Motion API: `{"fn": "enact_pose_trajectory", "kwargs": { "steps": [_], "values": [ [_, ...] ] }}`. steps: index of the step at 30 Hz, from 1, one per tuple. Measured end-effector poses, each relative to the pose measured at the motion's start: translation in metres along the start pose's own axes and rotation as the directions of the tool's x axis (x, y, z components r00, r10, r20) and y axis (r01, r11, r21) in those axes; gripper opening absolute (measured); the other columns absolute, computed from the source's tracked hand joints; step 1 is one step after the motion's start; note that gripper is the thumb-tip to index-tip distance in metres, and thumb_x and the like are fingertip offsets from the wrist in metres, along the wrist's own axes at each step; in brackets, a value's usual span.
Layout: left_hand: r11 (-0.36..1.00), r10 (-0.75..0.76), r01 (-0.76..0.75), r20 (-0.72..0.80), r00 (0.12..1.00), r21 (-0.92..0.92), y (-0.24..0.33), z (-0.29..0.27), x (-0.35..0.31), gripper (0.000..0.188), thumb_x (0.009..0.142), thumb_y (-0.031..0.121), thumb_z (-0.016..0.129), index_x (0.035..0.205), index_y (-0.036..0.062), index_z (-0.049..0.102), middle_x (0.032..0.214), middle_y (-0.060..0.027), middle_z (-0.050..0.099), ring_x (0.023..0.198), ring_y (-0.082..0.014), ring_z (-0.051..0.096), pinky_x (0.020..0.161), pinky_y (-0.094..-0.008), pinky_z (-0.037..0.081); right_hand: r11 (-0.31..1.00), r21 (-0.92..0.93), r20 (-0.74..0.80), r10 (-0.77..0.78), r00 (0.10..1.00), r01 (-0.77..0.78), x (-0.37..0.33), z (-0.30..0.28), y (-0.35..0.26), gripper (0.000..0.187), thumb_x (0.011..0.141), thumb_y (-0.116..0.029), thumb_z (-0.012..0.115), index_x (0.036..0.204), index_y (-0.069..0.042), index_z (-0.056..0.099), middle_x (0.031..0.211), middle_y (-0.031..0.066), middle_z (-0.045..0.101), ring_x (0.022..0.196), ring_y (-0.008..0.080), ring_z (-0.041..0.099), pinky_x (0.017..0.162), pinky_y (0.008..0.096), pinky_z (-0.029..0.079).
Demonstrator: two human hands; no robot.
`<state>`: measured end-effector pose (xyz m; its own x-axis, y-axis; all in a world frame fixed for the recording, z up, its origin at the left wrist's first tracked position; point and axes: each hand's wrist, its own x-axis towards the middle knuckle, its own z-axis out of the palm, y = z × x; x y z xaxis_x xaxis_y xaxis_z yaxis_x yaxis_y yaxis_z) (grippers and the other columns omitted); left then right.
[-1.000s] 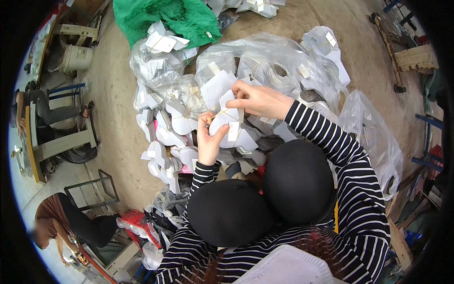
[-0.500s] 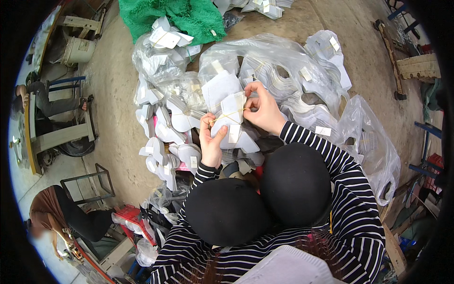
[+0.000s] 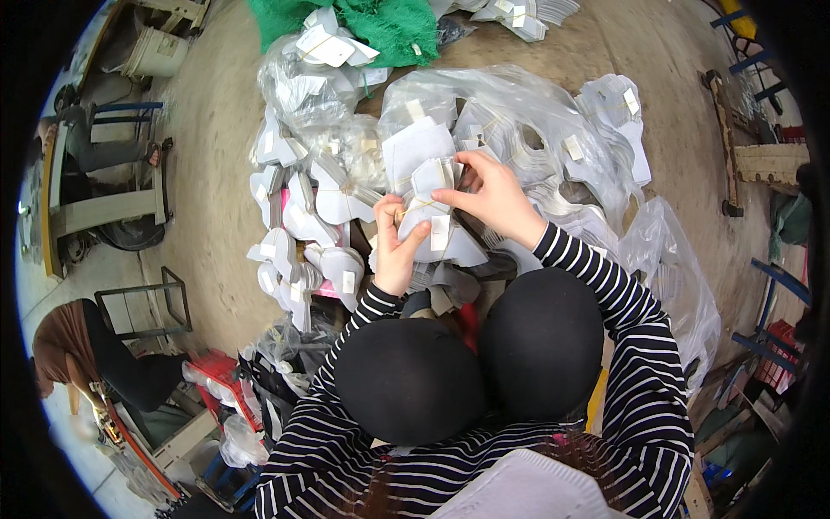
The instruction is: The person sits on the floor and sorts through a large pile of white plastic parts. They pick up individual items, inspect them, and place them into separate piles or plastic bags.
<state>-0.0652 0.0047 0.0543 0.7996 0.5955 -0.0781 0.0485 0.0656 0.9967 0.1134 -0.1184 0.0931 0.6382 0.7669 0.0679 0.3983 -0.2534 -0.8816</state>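
Above my knees I hold a small stack of white cut pieces (image 3: 426, 179) with a yellow rubber band (image 3: 417, 208) across it. My left hand (image 3: 398, 251) is closed on the stack's lower left side, thumb in front, close to the band. My right hand (image 3: 497, 199) grips its right edge, the thumb lying over the front and the fingers behind. A paper label (image 3: 440, 233) shows just under the stack, on white shaped pieces. Behind the upper end lies a larger white sheet (image 3: 415, 147).
Banded bundles of white pieces (image 3: 337, 203) lie heaped on the left. Clear plastic bags (image 3: 510, 82) with more stacks spread behind and to the right. A green woven sack (image 3: 389, 30) lies at the back. On the left are a person's leg (image 3: 112, 151) and a bending person (image 3: 112, 355).
My right hand has gone from pinching at the rubber band to gripping the stack's edge, its thumb now across the front. The whole view has shifted slightly.
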Motion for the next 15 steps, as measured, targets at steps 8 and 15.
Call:
{"fn": "enact_pose_trajectory", "kwargs": {
  "steps": [8, 15],
  "values": [
    [0.819, 0.091, -0.192, 0.208, 0.974, 0.541, 0.03, -0.005, 0.011, 0.047, 0.089, 0.019, 0.074, 0.115, 0.0023, 0.039, 0.121, -0.018, 0.039, 0.113, -0.0305, 0.048, 0.103, -0.0387, 0.038, 0.967, -0.252, 0.297, 0.113, 0.948, -0.036, 0.039, -0.012, -0.028, 0.066, 0.065, -0.042, 0.087, 0.104, 0.008, 0.066, 0.094, 0.0237, 0.069, 0.087, 0.0366, 0.068, 0.08, 0.0417, 0.052],
    [0.391, 0.161, -0.458, 0.431, 0.888, 0.798, 0.078, -0.029, 0.041, 0.038, 0.085, 0.036, 0.071, 0.108, 0.0066, 0.064, 0.114, -0.0076, 0.058, 0.103, -0.0296, 0.056, 0.087, -0.0451, 0.04, 0.981, -0.165, 0.236, 0.135, 0.962, -0.098, 0.026, -0.006, -0.033, 0.053, 0.064, -0.034, 0.087, 0.092, 0.003, 0.062, 0.084, 0.0218, 0.068, 0.086, 0.0385, 0.067, 0.078, 0.0434, 0.051]
  ]
}}
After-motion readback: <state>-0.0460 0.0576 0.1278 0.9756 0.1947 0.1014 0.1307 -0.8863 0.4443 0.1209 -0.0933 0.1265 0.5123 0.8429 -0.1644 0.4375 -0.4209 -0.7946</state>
